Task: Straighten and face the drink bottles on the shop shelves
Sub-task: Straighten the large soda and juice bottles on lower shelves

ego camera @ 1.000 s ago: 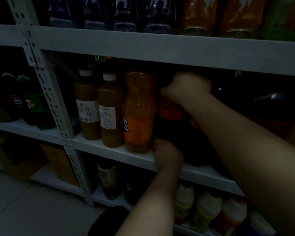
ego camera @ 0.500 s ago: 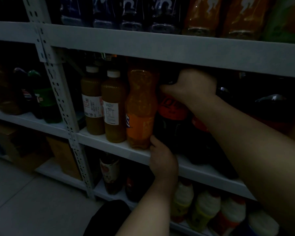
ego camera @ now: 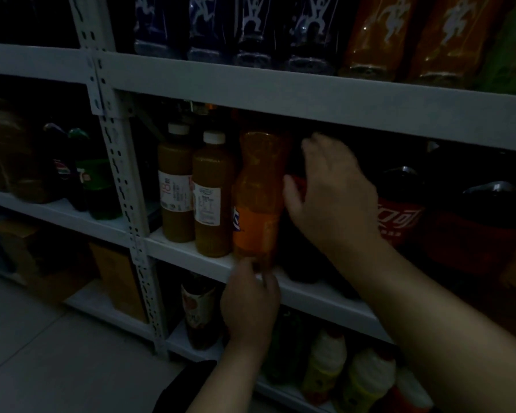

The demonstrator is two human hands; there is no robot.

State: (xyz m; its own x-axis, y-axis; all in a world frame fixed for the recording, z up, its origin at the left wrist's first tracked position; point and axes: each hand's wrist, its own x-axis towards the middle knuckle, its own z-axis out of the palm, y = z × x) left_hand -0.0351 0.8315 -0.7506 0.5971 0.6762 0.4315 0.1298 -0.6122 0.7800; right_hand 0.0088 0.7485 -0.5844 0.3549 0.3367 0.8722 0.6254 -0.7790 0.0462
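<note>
Head cam: left hand (ego camera: 251, 299) pinches the orange bottle (ego camera: 258, 198) at its base; right hand (ego camera: 331, 198), fingers loose and spread, just beside it.

Brown cardboard boxes (ego camera: 113, 281) sit low at left, near the pale tiled floor (ego camera: 57, 368)
</note>
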